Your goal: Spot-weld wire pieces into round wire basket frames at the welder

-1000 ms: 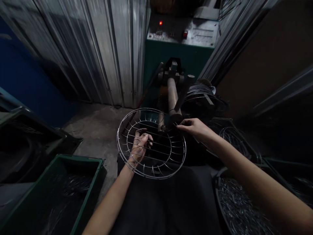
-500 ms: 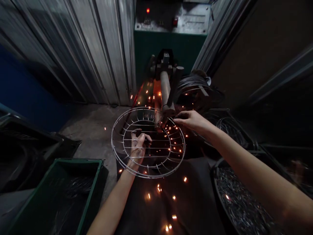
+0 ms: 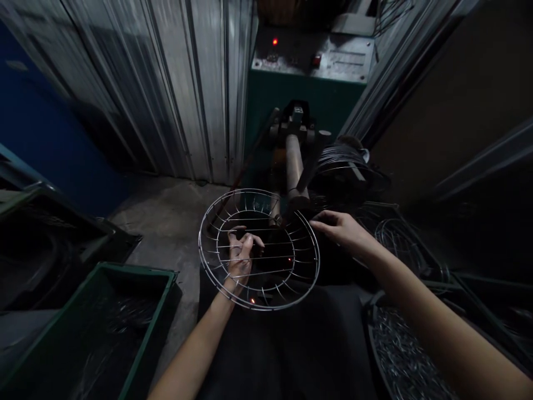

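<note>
A round wire basket [image 3: 259, 273] with a double-ringed rim and parallel bars across its base hangs tilted in front of me. My left hand [image 3: 241, 255] is beneath it, seen through the wires, with its fingers curled at the base bars. At the rim's right side, my right hand [image 3: 339, 230] pinches with thumb and fingertips; any small piece between them is too dark to make out. Just beyond the basket is a welding machine's upper arm [image 3: 293, 161], with the lower electrode [image 3: 275, 214] behind the far wires. The contact spot under the upper arm is dark.
The green machine body [image 3: 308, 91] has a lit red lamp [image 3: 275, 41]. A green crate [image 3: 156, 328] stands at left. To the right are a tub of short metal pieces [image 3: 406, 344] and a wire coil [image 3: 339, 156]. A dark cloth covers my lap.
The shower of sparks has died down to a few glowing specks. Basket and both hands sit slightly farther right and lower in view, as does the machine; the camera has shifted.
</note>
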`<state>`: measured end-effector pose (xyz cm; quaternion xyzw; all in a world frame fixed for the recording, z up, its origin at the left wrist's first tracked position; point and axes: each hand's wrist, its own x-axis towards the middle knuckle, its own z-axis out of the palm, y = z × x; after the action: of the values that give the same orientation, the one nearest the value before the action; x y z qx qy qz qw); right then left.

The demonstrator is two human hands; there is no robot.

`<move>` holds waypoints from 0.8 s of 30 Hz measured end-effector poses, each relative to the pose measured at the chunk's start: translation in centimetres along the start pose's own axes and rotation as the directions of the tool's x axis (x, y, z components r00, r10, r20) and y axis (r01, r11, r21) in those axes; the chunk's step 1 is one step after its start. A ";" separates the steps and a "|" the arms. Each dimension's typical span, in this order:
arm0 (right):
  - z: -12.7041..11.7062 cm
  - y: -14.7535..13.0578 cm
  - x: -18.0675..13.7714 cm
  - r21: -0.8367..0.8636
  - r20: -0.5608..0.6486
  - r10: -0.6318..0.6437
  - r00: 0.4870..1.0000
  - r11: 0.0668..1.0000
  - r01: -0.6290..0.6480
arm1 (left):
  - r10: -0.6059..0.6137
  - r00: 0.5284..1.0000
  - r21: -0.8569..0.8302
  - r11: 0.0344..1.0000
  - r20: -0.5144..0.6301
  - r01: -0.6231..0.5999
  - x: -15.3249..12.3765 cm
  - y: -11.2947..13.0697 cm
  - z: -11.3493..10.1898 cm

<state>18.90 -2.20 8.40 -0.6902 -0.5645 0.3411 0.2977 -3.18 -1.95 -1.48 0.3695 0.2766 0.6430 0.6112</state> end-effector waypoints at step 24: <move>0.4 -0.4 0.7 0.111 0.001 -0.051 0.999 0.993 0.050 | 0.064 0.995 -0.011 0.998 -0.081 -0.065 0.4 -0.9 0.1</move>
<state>18.42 -1.43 8.36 -0.6575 -0.5625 0.3654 0.3432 -2.51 -1.42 -2.09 0.3478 0.2843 0.6787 0.5811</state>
